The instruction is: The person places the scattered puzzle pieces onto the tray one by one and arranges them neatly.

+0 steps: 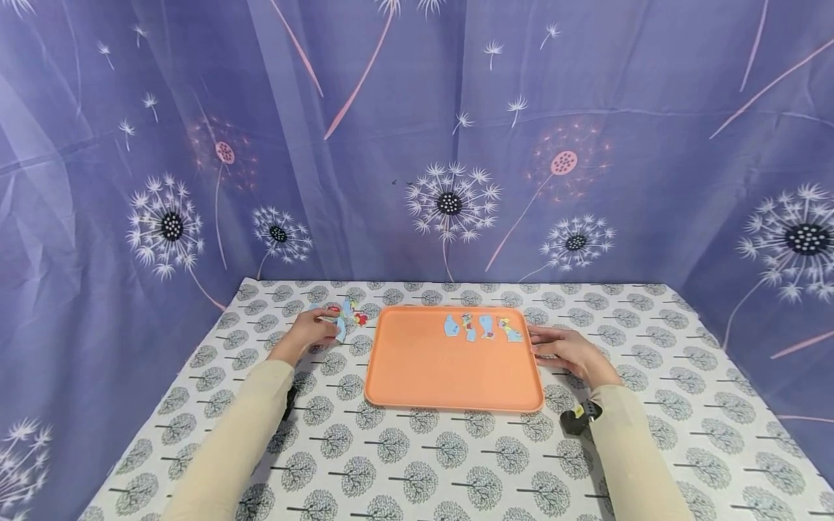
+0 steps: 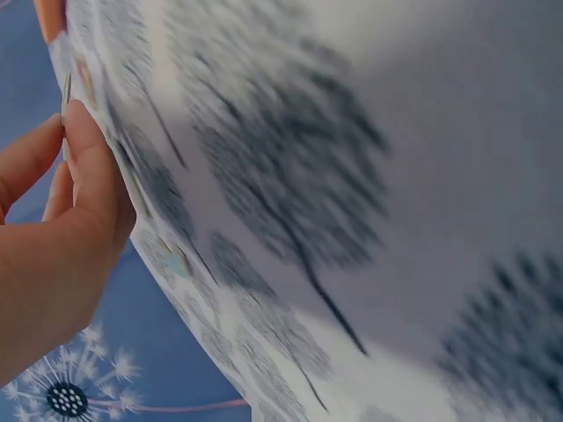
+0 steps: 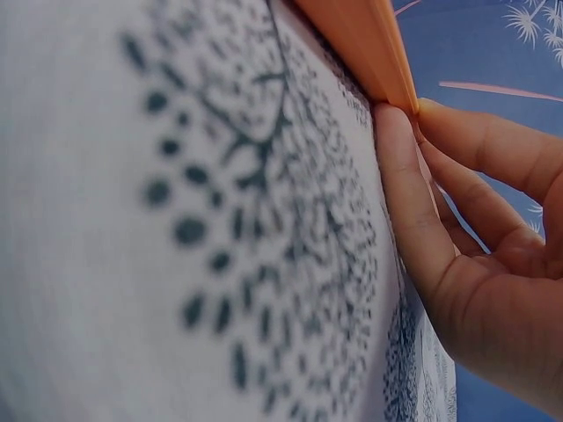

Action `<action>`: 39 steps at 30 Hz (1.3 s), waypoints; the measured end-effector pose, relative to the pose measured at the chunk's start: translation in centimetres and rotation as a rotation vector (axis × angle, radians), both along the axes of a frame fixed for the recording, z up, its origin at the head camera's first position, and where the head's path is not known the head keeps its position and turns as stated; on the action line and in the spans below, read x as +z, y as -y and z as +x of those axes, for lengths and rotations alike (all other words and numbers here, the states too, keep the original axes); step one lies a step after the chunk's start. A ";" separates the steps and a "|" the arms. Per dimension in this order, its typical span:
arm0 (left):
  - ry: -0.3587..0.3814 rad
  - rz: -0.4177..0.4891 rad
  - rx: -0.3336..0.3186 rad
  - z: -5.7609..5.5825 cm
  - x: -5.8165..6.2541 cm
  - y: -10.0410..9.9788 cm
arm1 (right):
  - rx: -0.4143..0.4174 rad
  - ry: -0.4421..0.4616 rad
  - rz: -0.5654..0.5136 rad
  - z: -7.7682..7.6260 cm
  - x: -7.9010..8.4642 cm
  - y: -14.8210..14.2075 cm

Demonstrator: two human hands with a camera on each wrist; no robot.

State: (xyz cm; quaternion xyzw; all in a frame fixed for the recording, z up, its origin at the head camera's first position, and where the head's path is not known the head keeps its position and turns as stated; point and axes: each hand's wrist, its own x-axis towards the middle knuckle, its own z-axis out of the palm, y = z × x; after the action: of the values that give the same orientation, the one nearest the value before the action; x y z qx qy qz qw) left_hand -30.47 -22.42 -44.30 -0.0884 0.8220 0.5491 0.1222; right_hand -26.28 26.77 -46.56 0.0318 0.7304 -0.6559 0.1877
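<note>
In the head view my left hand (image 1: 314,330) is left of the orange tray (image 1: 449,376), among loose light-blue puzzle pieces with red and yellow print. Between its thumb and fingertips it pinches a thin puzzle piece (image 2: 67,92), seen edge-on in the left wrist view; the fingers partly cover the pieces there. One red-marked piece (image 1: 360,318) lies beside the hand. At the tray's right side, my right hand (image 1: 568,352) holds the rim between thumb and fingertips, as the right wrist view shows. Several puzzle pieces (image 1: 486,327) lie in a row along the tray's far right part.
A white tablecloth (image 1: 417,463) with grey tree prints covers the table. Purple-blue curtains (image 1: 365,181) with dandelion prints stand behind and at both sides. A black strap device (image 1: 580,417) sits on the right wrist.
</note>
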 end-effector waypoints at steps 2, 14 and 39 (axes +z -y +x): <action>0.009 0.032 -0.007 -0.1 0.3 -0.6 | -0.001 0.001 0.000 0.0 0.0 0.0; -0.001 0.215 -0.014 -2.2 1.0 -5.6 | -0.011 0.006 0.017 0.0 -0.1 -0.1; -0.002 0.351 -0.055 -3.6 0.2 -15.2 | -0.011 0.007 0.007 0.1 0.1 0.1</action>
State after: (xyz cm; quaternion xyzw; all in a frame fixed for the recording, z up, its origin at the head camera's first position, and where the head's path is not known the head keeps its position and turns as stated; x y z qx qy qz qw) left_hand -34.03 -7.25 -44.12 -0.0428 0.7158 0.6807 0.1498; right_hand -26.14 26.68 -46.43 0.0387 0.7318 -0.6543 0.1868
